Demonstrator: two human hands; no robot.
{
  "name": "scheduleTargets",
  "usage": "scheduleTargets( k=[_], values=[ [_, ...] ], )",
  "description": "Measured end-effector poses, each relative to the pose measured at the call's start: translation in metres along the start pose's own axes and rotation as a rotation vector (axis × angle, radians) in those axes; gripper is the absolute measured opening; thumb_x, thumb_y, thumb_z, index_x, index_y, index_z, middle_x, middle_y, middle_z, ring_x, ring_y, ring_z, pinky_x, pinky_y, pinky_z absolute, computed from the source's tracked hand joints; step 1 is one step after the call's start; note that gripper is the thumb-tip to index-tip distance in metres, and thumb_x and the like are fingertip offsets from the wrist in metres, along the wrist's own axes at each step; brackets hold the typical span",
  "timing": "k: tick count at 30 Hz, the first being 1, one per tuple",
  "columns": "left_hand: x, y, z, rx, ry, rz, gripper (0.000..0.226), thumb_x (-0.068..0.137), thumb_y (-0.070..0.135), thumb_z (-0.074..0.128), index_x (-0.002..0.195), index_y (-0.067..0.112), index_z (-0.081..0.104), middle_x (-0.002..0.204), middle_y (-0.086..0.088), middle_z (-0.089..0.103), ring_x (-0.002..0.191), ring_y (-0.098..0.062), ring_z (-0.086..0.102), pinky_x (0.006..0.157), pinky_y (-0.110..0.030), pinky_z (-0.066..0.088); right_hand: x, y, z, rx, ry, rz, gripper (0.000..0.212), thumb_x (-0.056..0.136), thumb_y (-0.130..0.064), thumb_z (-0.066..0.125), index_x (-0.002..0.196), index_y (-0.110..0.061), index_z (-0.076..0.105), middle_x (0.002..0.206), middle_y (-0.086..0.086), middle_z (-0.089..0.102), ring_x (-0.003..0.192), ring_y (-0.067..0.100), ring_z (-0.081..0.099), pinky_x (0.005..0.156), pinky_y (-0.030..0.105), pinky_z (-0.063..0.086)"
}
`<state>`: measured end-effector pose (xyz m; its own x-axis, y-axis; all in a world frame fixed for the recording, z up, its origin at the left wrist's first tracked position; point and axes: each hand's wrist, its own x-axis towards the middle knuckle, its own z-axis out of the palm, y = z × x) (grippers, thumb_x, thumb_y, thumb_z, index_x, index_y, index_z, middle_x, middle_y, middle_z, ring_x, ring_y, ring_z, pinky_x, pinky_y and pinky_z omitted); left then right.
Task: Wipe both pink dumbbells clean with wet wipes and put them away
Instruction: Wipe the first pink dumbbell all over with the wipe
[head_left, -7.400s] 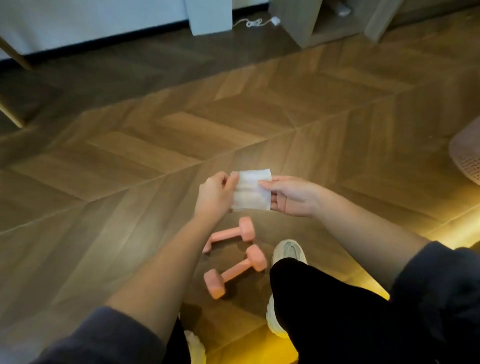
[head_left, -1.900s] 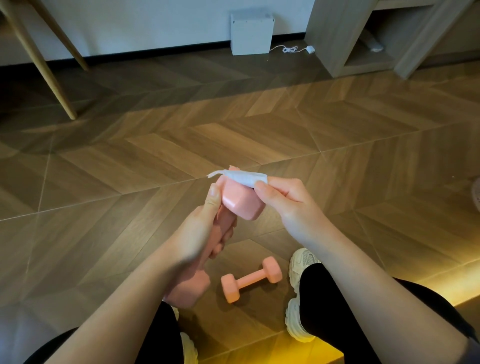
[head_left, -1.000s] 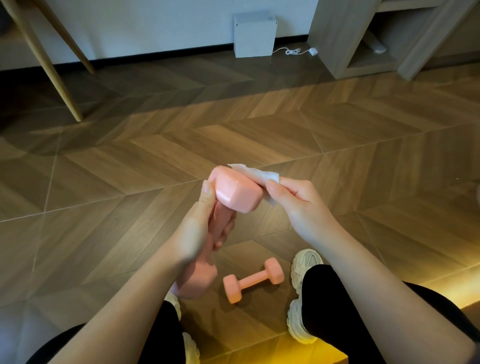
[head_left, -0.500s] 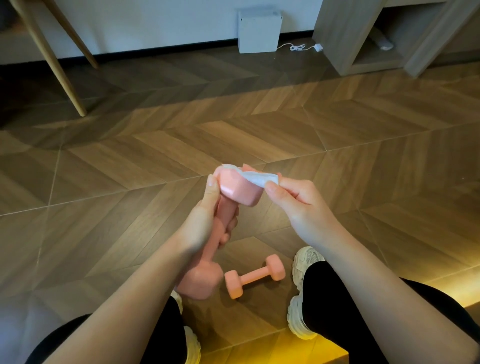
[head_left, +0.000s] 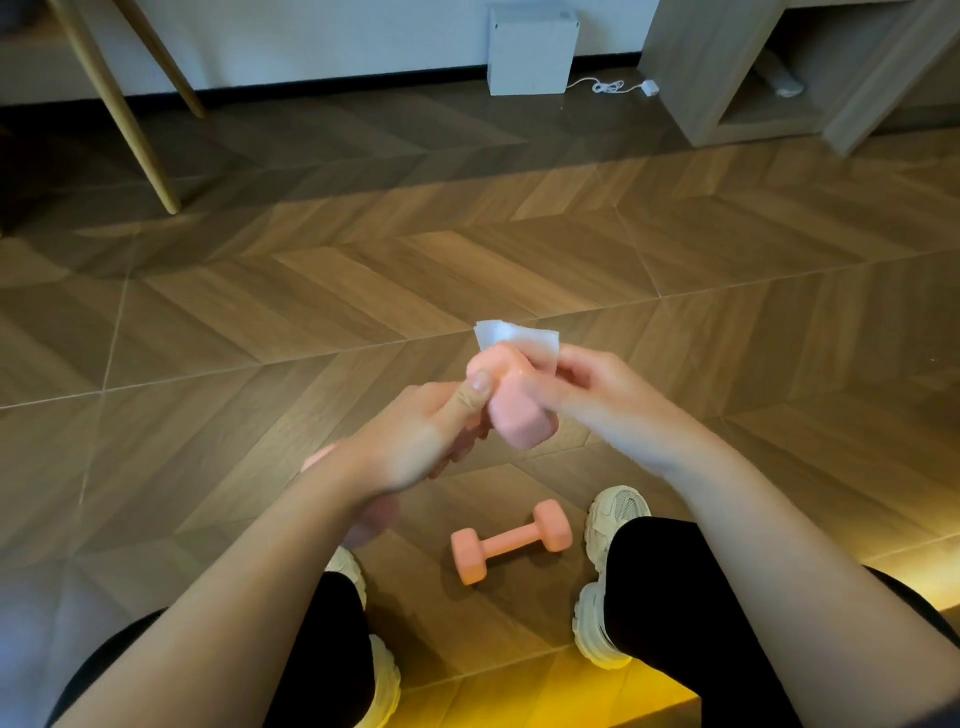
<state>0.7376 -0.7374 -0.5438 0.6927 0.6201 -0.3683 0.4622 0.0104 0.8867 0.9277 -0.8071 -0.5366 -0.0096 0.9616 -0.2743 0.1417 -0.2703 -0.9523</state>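
Note:
My left hand grips the handle of a pink dumbbell, held up over the floor with its far head toward the camera. Its near head is mostly hidden behind my left wrist. My right hand pinches a white wet wipe against the top and far side of that head. A second pink dumbbell lies on the wooden floor between my feet, untouched.
My two white shoes flank the floor dumbbell. A white box with a cable stands at the wall, a wooden shelf unit at the back right, and wooden furniture legs at the back left.
The wipe has slid from the top of the dumbbell head toward its far side. The dumbbell has tilted so its head points more at me.

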Motion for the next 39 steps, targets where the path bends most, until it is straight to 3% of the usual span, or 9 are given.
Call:
scheduleTargets(
  k=[3, 8, 14, 18, 22, 26, 29, 35, 39],
  values=[
    [0.000, 0.004, -0.012, 0.244, -0.073, 0.019, 0.072, 0.092, 0.075, 0.023, 0.073, 0.018, 0.062, 0.057, 0.007, 0.053, 0.044, -0.003, 0.042, 0.049, -0.015, 0.033, -0.001, 0.001, 0.004, 0.017, -0.137, 0.094, 0.040, 0.075, -0.026, 0.073, 0.112, -0.037, 0.065, 0.102, -0.017, 0.071, 0.101, 0.001, 0.066, 0.078, 0.020, 0.052],
    [0.003, 0.001, -0.018, 0.485, -0.077, -0.021, 0.070, 0.095, 0.066, 0.017, 0.076, 0.018, 0.064, 0.059, 0.005, 0.060, 0.050, 0.004, 0.053, 0.063, -0.024, 0.038, 0.001, 0.014, 0.026, 0.193, -0.056, 0.241, 0.030, 0.081, -0.014, 0.075, 0.110, -0.016, 0.068, 0.095, -0.001, 0.075, 0.094, 0.014, 0.069, 0.074, 0.026, 0.055],
    [0.005, -0.014, -0.007, 0.647, 0.415, 0.164, 0.041, 0.100, 0.048, 0.042, 0.077, 0.018, 0.057, 0.074, -0.001, 0.058, 0.076, -0.023, 0.055, 0.066, -0.037, 0.041, 0.004, 0.023, 0.032, 0.488, 0.161, 0.580, 0.028, 0.082, -0.023, 0.072, 0.103, -0.009, 0.064, 0.095, 0.011, 0.068, 0.087, 0.022, 0.065, 0.085, 0.036, 0.054],
    [-0.002, -0.013, 0.004, 0.304, 0.467, 0.024, 0.044, 0.100, 0.037, 0.047, 0.062, 0.018, 0.056, 0.058, 0.001, 0.060, 0.058, -0.016, 0.055, 0.059, -0.034, 0.042, 0.005, 0.018, 0.022, 0.531, 0.314, 0.556, 0.020, 0.085, -0.020, 0.071, 0.099, -0.009, 0.062, 0.091, 0.010, 0.068, 0.081, 0.020, 0.065, 0.073, 0.031, 0.054],
    [0.010, -0.008, 0.009, -0.296, 0.381, -0.283, 0.037, 0.095, 0.047, 0.056, 0.083, 0.013, 0.065, 0.074, -0.002, 0.064, 0.060, -0.014, 0.055, 0.061, -0.029, 0.043, 0.004, 0.011, 0.019, 0.578, 0.352, 0.447, 0.018, 0.085, -0.020, 0.069, 0.099, -0.009, 0.065, 0.085, 0.005, 0.071, 0.078, 0.016, 0.066, 0.069, 0.028, 0.053],
    [0.022, 0.006, 0.009, -0.967, 0.488, -0.227, 0.021, 0.095, 0.032, 0.062, 0.087, 0.013, 0.059, 0.082, -0.005, 0.061, 0.076, -0.019, 0.059, 0.075, -0.031, 0.048, 0.004, 0.007, 0.023, 0.580, 0.232, 0.355, 0.038, 0.074, -0.023, 0.078, 0.105, -0.006, 0.067, 0.101, 0.010, 0.072, 0.093, 0.020, 0.067, 0.092, 0.037, 0.052],
    [0.021, 0.019, 0.006, -1.488, 0.597, -0.129, 0.022, 0.097, 0.016, 0.060, 0.076, 0.010, 0.054, 0.062, -0.003, 0.060, 0.067, -0.017, 0.061, 0.083, -0.033, 0.052, 0.005, 0.005, 0.032, 0.579, 0.141, 0.323, 0.047, 0.068, -0.025, 0.080, 0.107, -0.004, 0.067, 0.096, 0.008, 0.074, 0.090, 0.020, 0.068, 0.085, 0.032, 0.055],
    [0.023, 0.022, -0.009, -1.581, 0.691, -0.109, 0.032, 0.095, 0.016, 0.054, 0.069, 0.019, 0.036, 0.046, 0.007, 0.032, 0.039, -0.010, 0.033, 0.052, -0.024, 0.036, 0.001, 0.003, 0.054, 0.319, 0.133, 0.229, 0.055, 0.064, -0.039, 0.082, 0.112, -0.018, 0.068, 0.108, 0.002, 0.074, 0.107, 0.019, 0.068, 0.098, 0.039, 0.052],
    [0.019, 0.022, -0.017, -1.574, 0.726, -0.086, 0.033, 0.092, 0.014, 0.050, 0.066, 0.020, 0.032, 0.047, 0.007, 0.027, 0.039, -0.011, 0.029, 0.048, -0.024, 0.034, -0.009, -0.003, 0.063, -0.069, 0.257, -0.040, 0.046, 0.075, -0.037, 0.082, 0.117, -0.035, 0.063, 0.105, -0.022, 0.069, 0.104, -0.004, 0.062, 0.086, 0.020, 0.047]
  ],
)
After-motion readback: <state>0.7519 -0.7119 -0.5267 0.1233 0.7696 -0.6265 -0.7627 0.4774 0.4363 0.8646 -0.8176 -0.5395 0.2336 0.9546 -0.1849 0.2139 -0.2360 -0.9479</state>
